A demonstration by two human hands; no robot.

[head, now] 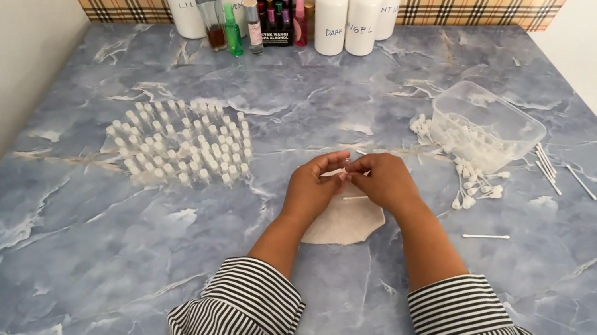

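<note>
Head cam looking straight down: both hands meet over the middle of the table, and a tiny white piece (343, 173) sits right between the fingertips, too small to say exactly what it is. Left hand (313, 189) and right hand (385, 182) both seem to be pinching it, fingers pressed together, about equally close. Just under the right hand a thin white stick (355, 198) lies roughly left-right across a white pad (345, 224). Further right, a clear tub (484, 122) with loose swab-like bits; off to the left, rows of small vials (181, 144) standing upright
</note>
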